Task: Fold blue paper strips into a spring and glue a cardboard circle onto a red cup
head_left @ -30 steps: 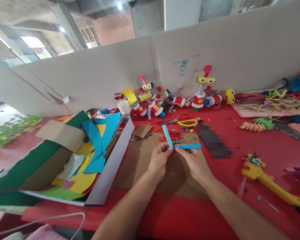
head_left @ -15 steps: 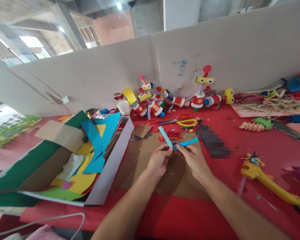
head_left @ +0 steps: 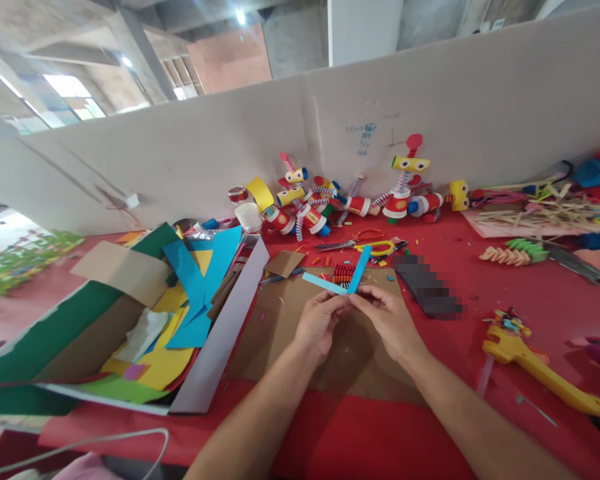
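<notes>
Two blue paper strips meet at a corner between my hands, above the brown cardboard sheet. The lighter strip (head_left: 323,283) points left and the darker strip (head_left: 361,268) points up and to the right. My left hand (head_left: 321,321) pinches the joint from the left with thumb and fingers. From the other side my right hand (head_left: 383,316) pinches the same corner, its thumb close to the left one. Just beyond the strips lie folded red paper springs (head_left: 343,273), partly covered by them. The cardboard sheet (head_left: 273,333) lies flat under both hands.
On the left stands a box (head_left: 217,353) of coloured paper. Scissors (head_left: 380,248) lie behind the cardboard. A dark pixelated object (head_left: 425,287) and a yellow glue gun (head_left: 540,370) are to the right. Paper figures (head_left: 397,200) line the back wall, near thin sticks (head_left: 525,213).
The paper strips have turned at the corner: the light one swung down to the left, the dark one up from the right. Both hands stay close together in nearly the same place.
</notes>
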`<state>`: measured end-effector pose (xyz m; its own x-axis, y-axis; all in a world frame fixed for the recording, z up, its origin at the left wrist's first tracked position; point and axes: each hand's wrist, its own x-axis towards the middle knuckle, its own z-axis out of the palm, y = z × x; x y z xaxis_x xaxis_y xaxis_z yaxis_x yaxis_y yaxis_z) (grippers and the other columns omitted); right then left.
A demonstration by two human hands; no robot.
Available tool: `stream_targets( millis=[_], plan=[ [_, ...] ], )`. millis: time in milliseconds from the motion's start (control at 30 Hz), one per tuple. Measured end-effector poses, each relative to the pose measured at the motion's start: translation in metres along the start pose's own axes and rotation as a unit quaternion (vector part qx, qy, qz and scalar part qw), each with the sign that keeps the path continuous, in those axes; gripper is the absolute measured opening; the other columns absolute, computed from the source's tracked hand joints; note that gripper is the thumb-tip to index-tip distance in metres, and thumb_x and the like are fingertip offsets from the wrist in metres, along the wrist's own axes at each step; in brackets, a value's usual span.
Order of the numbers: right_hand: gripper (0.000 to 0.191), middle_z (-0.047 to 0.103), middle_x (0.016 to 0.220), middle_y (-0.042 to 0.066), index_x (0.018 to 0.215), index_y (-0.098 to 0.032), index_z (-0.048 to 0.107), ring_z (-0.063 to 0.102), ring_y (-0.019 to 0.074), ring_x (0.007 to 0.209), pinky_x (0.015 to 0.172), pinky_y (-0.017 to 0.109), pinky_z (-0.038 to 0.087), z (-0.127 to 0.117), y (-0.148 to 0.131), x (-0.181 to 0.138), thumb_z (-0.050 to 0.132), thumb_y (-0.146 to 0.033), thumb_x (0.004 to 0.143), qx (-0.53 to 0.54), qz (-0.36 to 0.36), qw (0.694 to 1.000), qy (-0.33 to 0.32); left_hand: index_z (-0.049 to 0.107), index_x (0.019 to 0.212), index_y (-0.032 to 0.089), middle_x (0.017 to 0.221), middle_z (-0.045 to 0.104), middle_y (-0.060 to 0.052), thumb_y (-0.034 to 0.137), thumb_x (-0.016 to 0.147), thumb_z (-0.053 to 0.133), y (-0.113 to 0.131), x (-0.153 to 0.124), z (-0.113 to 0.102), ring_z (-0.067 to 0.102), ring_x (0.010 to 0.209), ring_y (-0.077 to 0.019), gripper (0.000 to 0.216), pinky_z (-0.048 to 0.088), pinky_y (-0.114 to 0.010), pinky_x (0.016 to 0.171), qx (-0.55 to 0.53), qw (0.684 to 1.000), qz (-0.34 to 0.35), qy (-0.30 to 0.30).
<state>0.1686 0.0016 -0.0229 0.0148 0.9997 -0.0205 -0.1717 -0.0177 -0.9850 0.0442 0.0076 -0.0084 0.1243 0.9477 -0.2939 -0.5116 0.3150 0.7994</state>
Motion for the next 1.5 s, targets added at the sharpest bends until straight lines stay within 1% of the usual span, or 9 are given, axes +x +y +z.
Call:
stream_targets(
  millis=[167,300,467,600,800,1067,1200,1367,1500],
  plan=[
    [0.027,0.071,0.085,0.005,0.089,-0.02,0.071,0.061,0.0221,0.087,0.084,0.037,0.045,-0.003,0.002,0.004,0.069,-0.039,0.07,0.001,-0.002,0.999,0.033,0.07,0.077,0.011,0.079,0.071,-0.006,0.008,0.059,0.074,-0.001,0.0,0.001,0.064,0.074,-0.0128,0.019,0.048,-0.025,0.082,-0.029,0.999,-0.017,-0.002],
    [0.022,0.07,0.082,0.003,0.085,-0.02,0.072,0.061,0.0196,0.083,0.082,0.035,0.045,-0.005,0.001,0.005,0.07,-0.034,0.069,0.037,0.0,0.999,0.035,0.07,0.072,0.01,0.076,0.07,-0.005,0.003,0.061,0.07,-0.002,0.001,0.002,0.065,0.074,-0.0129,0.013,0.05,-0.026,0.082,-0.064,0.998,-0.026,-0.004],
    [0.023,0.071,0.081,0.003,0.081,-0.019,0.072,0.062,0.0185,0.08,0.082,0.034,0.045,-0.004,-0.001,0.006,0.074,-0.034,0.064,0.047,0.017,0.998,0.044,0.069,0.07,0.009,0.075,0.07,-0.006,0.001,0.068,0.063,-0.002,0.003,0.001,0.065,0.072,-0.0124,0.01,0.053,-0.023,0.076,-0.081,0.996,-0.046,0.017],
    [0.024,0.071,0.082,0.004,0.08,-0.019,0.072,0.062,0.0194,0.08,0.082,0.036,0.045,-0.004,-0.002,0.005,0.074,-0.035,0.062,0.041,0.023,0.998,0.041,0.068,0.068,0.01,0.073,0.069,-0.005,0.0,0.067,0.064,-0.005,0.006,-0.002,0.065,0.069,-0.0114,0.011,0.053,-0.022,0.074,-0.07,0.996,-0.051,0.029],
    [0.023,0.07,0.077,0.003,0.076,-0.019,0.072,0.061,0.019,0.077,0.08,0.035,0.045,-0.003,-0.009,0.003,0.073,-0.037,0.061,0.017,0.023,0.999,0.028,0.067,0.066,0.01,0.069,0.067,-0.004,0.003,0.065,0.069,-0.008,0.01,-0.007,0.063,0.064,-0.0091,0.008,0.053,-0.02,0.072,-0.048,0.998,-0.047,0.002],
    [0.026,0.072,0.078,0.005,0.077,-0.019,0.072,0.063,0.0203,0.076,0.077,0.035,0.046,-0.007,-0.008,0.005,0.077,-0.034,0.056,0.006,0.032,0.999,0.026,0.066,0.069,0.01,0.072,0.067,-0.004,0.005,0.065,0.071,-0.003,0.007,-0.006,0.065,0.068,-0.0097,0.008,0.053,-0.021,0.074,-0.046,0.997,-0.057,-0.017],
    [0.024,0.073,0.083,0.005,0.079,-0.02,0.073,0.064,0.0224,0.081,0.08,0.037,0.046,-0.008,-0.006,0.004,0.075,-0.034,0.06,-0.004,0.022,0.999,0.024,0.066,0.072,0.011,0.075,0.068,-0.004,0.005,0.064,0.072,-0.003,0.007,-0.004,0.065,0.071,-0.0105,0.012,0.053,-0.023,0.077,-0.04,0.998,-0.051,-0.016],
    [0.023,0.071,0.099,0.005,0.092,-0.023,0.072,0.062,0.0244,0.098,0.089,0.039,0.045,-0.006,-0.006,0.003,0.067,-0.035,0.072,-0.05,-0.049,0.998,0.004,0.067,0.072,0.01,0.075,0.068,-0.004,0.009,0.061,0.076,-0.003,0.009,-0.004,0.065,0.072,-0.0114,0.014,0.052,-0.025,0.08,-0.05,0.998,-0.026,-0.008],
    [0.028,0.071,0.102,0.003,0.099,-0.025,0.07,0.061,0.0241,0.102,0.093,0.04,0.044,-0.002,-0.007,0.0,0.067,-0.034,0.073,-0.02,-0.03,0.999,-0.031,0.068,0.072,0.011,0.073,0.068,-0.004,0.015,0.059,0.077,-0.003,0.008,-0.002,0.063,0.067,-0.0095,0.016,0.05,-0.022,0.076,-0.035,0.999,0.016,0.009]
  ],
)
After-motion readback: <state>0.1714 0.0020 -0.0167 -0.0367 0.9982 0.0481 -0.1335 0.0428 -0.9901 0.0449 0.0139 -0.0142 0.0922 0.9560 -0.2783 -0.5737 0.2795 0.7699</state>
